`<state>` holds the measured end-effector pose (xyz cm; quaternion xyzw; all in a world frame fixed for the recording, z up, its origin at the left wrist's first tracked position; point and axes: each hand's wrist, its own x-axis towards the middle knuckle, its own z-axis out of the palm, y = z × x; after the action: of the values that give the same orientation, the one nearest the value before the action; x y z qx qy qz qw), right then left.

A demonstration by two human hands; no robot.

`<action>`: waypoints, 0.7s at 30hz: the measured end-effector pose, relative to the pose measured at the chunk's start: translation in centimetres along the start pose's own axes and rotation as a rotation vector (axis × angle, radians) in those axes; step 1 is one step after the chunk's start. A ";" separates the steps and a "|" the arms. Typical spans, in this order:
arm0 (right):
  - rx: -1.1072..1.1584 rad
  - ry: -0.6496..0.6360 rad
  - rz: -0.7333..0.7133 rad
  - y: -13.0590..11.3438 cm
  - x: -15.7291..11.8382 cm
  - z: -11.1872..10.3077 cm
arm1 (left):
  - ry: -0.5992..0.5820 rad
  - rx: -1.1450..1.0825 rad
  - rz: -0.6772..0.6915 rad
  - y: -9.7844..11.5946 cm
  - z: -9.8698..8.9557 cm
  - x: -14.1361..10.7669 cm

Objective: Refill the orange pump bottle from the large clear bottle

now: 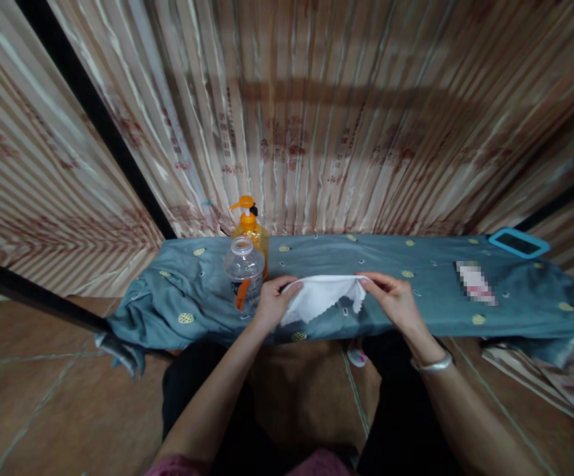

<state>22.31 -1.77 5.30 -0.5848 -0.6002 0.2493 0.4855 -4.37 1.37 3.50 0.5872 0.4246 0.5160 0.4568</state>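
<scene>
A white cloth [324, 295] with a zigzag-cut edge is stretched between my hands, just above the front of the covered bench. My left hand [276, 304] pinches its left end, thumb on top. Its right end is gripped by my right hand [390, 296], which has a silver bangle at the wrist. The cloth's upper edge is pulled nearly straight, and the lower part hangs loose. Close to my left hand stands a clear, uncapped plastic bottle [243, 268] with an orange label. Behind that bottle is an orange pump bottle [250, 228].
A blue-green patterned sheet [446, 264] covers the narrow bench. On its right lie a blue-framed tablet-like board [519, 243] and a blurred-out packet [474, 283]. A pleated curtain [291, 132] hangs behind, with dark metal poles [103, 125] beside it. Folded fabric [555, 377] sits at lower right.
</scene>
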 end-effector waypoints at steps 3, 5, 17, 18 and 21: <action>0.061 -0.020 0.012 -1.9 -0.3 -1.5 | -0.024 0.007 0.010 1.2 0.1 -0.6; 0.126 -0.058 0.039 -3.2 -0.6 -2.3 | -0.027 0.014 0.011 1.9 0.0 -1.3; 0.528 0.082 0.118 -5.1 -2.9 -4.8 | -0.079 0.245 0.291 5.9 -1.2 -5.1; 0.505 0.101 0.095 -5.2 -3.2 -5.0 | -0.066 0.258 0.310 6.0 -1.4 -5.2; 0.386 0.155 0.006 -5.5 -3.7 -5.6 | -0.014 0.284 0.360 6.2 -1.6 -5.3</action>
<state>24.09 -7.80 11.21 -0.5003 -0.5002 0.3154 0.6324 -6.35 -4.96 8.43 0.7155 0.3783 0.5199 0.2731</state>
